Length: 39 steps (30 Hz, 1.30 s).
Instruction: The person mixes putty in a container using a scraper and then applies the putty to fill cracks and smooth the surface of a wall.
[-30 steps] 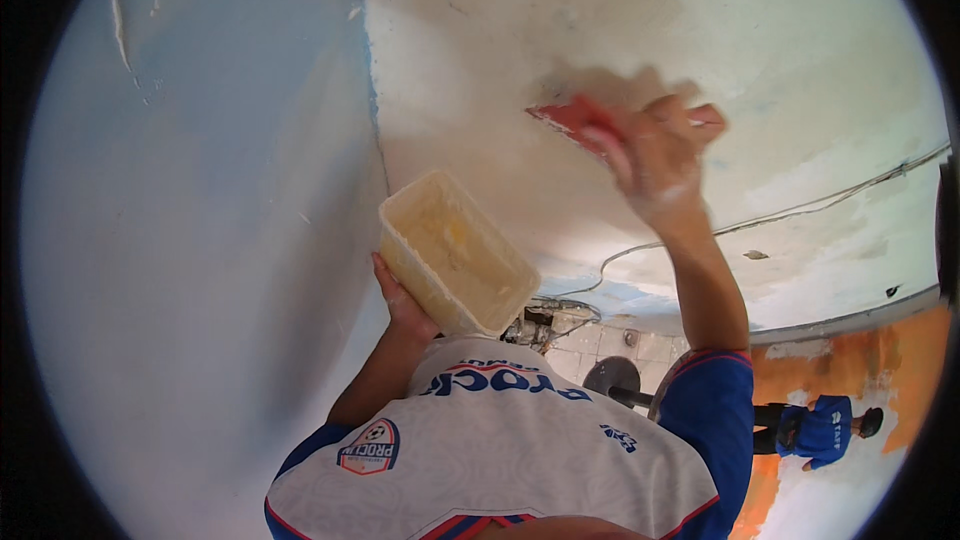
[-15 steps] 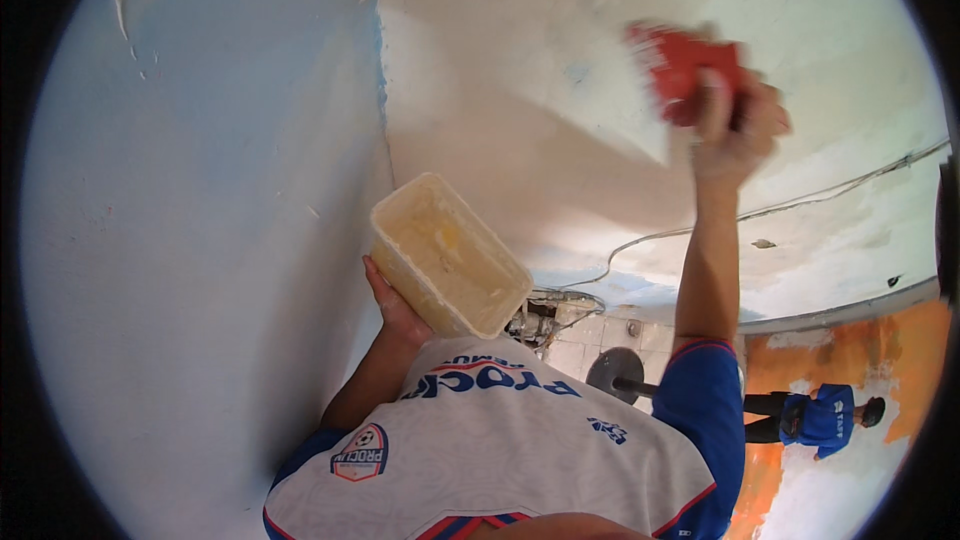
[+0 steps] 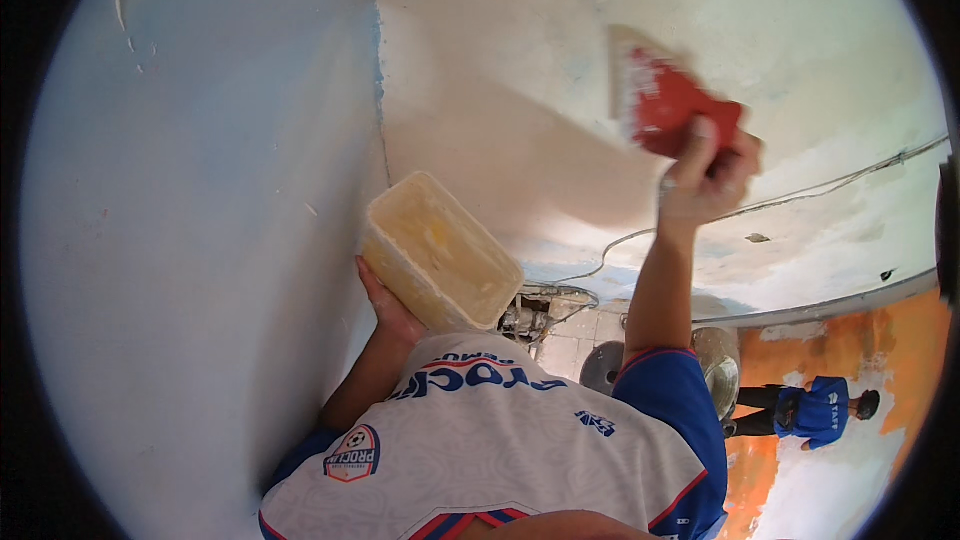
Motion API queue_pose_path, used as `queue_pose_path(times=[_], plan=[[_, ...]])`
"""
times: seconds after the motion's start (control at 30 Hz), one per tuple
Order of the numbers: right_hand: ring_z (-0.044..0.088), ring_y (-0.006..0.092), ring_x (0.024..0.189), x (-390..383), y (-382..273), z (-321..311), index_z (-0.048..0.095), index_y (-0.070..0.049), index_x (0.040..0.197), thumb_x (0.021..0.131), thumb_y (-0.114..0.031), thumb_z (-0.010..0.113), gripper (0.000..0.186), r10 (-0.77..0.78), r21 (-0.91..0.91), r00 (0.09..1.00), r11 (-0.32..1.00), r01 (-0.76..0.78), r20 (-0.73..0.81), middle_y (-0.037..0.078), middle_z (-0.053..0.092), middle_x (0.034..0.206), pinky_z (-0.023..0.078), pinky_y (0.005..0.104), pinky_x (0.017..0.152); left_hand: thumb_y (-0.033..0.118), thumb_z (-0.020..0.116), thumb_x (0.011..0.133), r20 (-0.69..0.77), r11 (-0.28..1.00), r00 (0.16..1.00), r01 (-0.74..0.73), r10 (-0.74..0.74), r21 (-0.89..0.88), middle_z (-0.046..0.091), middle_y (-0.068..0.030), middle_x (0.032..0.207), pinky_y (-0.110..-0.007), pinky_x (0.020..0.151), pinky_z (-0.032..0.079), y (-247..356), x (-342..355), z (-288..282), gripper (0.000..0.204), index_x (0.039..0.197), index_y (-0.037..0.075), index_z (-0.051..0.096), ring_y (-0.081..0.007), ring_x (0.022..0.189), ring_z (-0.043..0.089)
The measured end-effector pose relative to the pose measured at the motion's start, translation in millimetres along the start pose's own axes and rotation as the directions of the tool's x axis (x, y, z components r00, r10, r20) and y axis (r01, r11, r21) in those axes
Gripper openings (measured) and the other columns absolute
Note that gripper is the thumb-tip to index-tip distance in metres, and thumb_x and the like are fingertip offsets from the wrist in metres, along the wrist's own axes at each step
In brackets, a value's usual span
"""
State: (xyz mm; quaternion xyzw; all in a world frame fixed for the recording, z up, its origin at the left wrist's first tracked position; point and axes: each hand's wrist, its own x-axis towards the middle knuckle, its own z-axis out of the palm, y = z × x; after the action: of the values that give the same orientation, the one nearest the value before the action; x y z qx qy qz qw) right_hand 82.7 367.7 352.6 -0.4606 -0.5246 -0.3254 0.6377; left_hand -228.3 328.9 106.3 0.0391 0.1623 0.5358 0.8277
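And here's the big one: a broad cream wall [image 3: 480, 50], blotchy with grey and faint blue patches, filling the upper right. Against it comes a pale blue wall [image 3: 190, 240], the two meeting along a ragged, flaking corner [image 3: 380, 80]. Lower right, there's an orange wall [image 3: 800, 340] broken by big white patches, and a person [image 3: 828, 410] in a blue shirt and dark cap standing by it. Light floor tiles [image 3: 560, 345] peep out below the cream wall, and a thin cable [image 3: 850, 179] sags right across it.

Now the tub [image 3: 405, 275], off-white and smeared inside, tilted in front of the corner, the left hand [image 3: 395, 315] gripping its lower side. Up goes the red scraper [image 3: 675, 110], pinched between thumb and fingers of the right hand [image 3: 712, 175], over the cream wall; its edge is blurred, so contact is hard to call. Last, one small dark mark [image 3: 758, 238] under the cable.
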Motion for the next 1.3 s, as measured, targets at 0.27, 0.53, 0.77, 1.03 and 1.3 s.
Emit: queue_pose_path(times=[0.27, 0.53, 0.77, 1.03, 1.3], plan=[[0.064, 0.0156, 0.083, 18, -9, 7, 0.067, 0.001, 0.108, 0.102, -0.021, 0.071, 0.023, 0.168, 0.149, 0.970, 0.979, -0.142, -0.177, 0.010, 0.066, 0.098, 0.056, 0.0292, 0.071, 0.089, 0.037, 0.092, 0.049, 1.000, 0.999, 0.023, -0.023, -0.011, 0.045, -0.0068, 0.160, -0.052, 0.118, 0.041, 1, -3, 2, 0.097, 0.162, 0.022, 0.036, -0.0315, 0.144, 0.046], [0.060, 0.0178, 0.086, 9, 13, 0, 0.068, -0.005, 0.104, 0.097, -0.018, 0.076, 0.017, -0.217, -0.337, 0.957, 0.901, 0.272, 0.191, 0.007, 0.067, 0.091, 0.047, 0.0347, 0.080, 0.089, 0.037, 0.092, 0.039, 1.000, 0.999, 0.023, -0.024, 0.011, 0.045, -0.0057, 0.160, -0.052, 0.117, 0.042, -3, -3, -7, 0.095, 0.161, 0.023, 0.038, -0.0307, 0.144, 0.047], [0.063, 0.0167, 0.078, 32, 38, -54, 0.068, 0.001, 0.105, 0.099, -0.018, 0.076, 0.021, -0.227, -0.281, 0.954, 0.919, 0.277, 0.198, 0.009, 0.068, 0.092, 0.053, 0.0311, 0.069, 0.088, 0.036, 0.092, 0.065, 0.996, 0.995, 0.081, -0.078, -0.034, 0.046, -0.0049, 0.160, -0.051, 0.117, 0.042, -6, 1, -17, 0.094, 0.160, 0.023, 0.040, -0.0293, 0.144, 0.047], [0.065, 0.0142, 0.088, 66, 43, -75, 0.064, 0.001, 0.108, 0.100, -0.016, 0.075, 0.022, 0.103, 0.056, 0.988, 0.994, -0.097, -0.113, 0.008, 0.067, 0.103, 0.055, 0.0282, 0.078, 0.089, 0.038, 0.092, 0.047, 0.995, 0.995, 0.092, -0.090, -0.039, 0.044, -0.0060, 0.161, -0.053, 0.118, 0.041, -6, 0, -6, 0.096, 0.161, 0.023, 0.037, -0.0316, 0.144, 0.046], [0.062, 0.0153, 0.076, 81, 36, -63, 0.068, -0.005, 0.105, 0.101, -0.027, 0.072, 0.022, 0.208, 0.047, 0.966, 0.978, -0.203, -0.152, 0.005, 0.068, 0.091, 0.051, 0.0340, 0.070, 0.089, 0.040, 0.091, 0.065, 0.995, 0.994, 0.091, -0.088, -0.045, 0.044, -0.0069, 0.161, -0.054, 0.118, 0.041, -9, 0, -16, 0.096, 0.162, 0.023, 0.036, -0.0321, 0.144, 0.046]])
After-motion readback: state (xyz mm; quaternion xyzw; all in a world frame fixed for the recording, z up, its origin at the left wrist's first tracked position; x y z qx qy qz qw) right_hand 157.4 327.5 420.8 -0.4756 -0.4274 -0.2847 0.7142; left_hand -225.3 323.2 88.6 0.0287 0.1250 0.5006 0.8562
